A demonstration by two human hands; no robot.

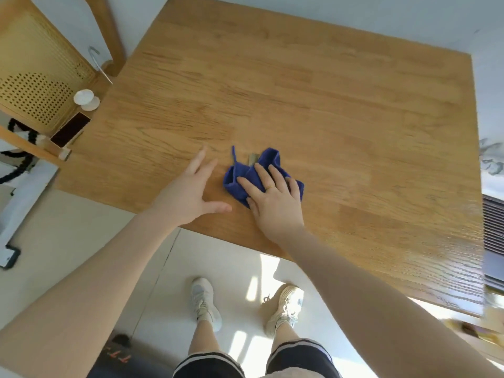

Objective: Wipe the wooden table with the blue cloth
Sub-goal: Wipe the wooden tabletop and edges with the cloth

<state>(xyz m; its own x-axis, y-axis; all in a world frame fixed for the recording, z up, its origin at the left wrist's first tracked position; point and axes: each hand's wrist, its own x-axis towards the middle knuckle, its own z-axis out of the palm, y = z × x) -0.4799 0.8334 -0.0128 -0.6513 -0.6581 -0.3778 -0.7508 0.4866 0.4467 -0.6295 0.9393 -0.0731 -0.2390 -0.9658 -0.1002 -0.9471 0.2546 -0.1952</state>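
Wiping is the step in hand: your right hand (pixel 275 199) lies flat on the crumpled blue cloth (pixel 260 174), fingers (pixel 263 177) spread and nearly straight, pressing it down rather than gripping it. The cloth sits on the wooden worktop (pixel 341 110) near the edge closest to you, roughly midway along it. Your left hand (pixel 191 192) is just beside the cloth, fingers straight and splayed, holding nothing; whether the palm touches the wood, I cannot tell. Most of the worktop lies beyond the cloth, so the next move likely calls for sweeping it outward with steady downward pressure. A phone (pixel 70 130) and a small white cup (pixel 84 97) rest at the far left corner, so mind them.
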